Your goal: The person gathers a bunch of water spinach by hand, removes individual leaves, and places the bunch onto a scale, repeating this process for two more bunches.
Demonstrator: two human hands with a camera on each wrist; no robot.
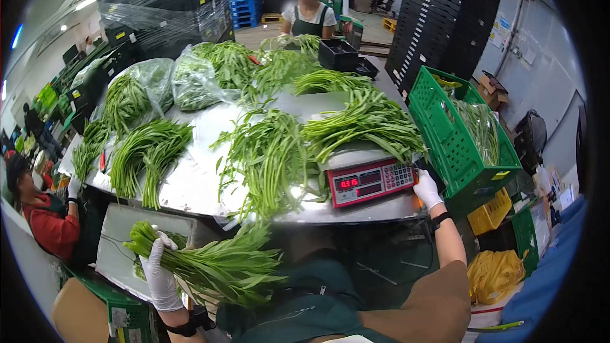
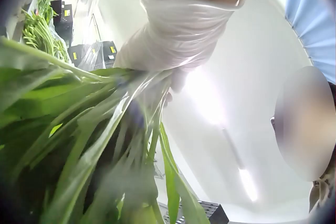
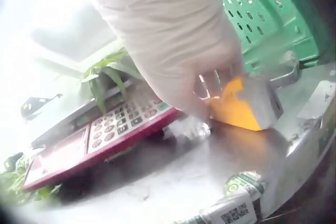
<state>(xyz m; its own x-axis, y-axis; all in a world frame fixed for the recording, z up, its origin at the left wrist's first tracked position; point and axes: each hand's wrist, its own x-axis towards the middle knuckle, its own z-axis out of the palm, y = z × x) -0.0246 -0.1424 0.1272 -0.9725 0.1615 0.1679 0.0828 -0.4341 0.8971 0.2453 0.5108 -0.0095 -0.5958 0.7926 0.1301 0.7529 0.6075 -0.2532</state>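
Observation:
My gloved left hand point(image 1: 160, 274) grips a bunch of long leafy greens point(image 1: 219, 260) near the cut stem ends, held in front of the table's near edge. In the left wrist view its leaves point(image 2: 79, 145) hang below the glove. My gloved right hand point(image 1: 427, 189) is beside the red digital scale point(image 1: 372, 182), at the table's right corner. In the right wrist view its fingers curl round an orange and grey block-like object point(image 3: 244, 106), partly hidden by the glove. A pile of greens point(image 1: 362, 121) lies on the scale, whose display reads 0.315.
More greens point(image 1: 264, 159) are heaped across the metal table point(image 1: 197, 181), some in clear plastic bags point(image 1: 197, 79). A green crate point(image 1: 451, 140) stands at the right. Printed labels point(image 3: 236, 211) lie by the table edge. One person stands across the table, another at the left.

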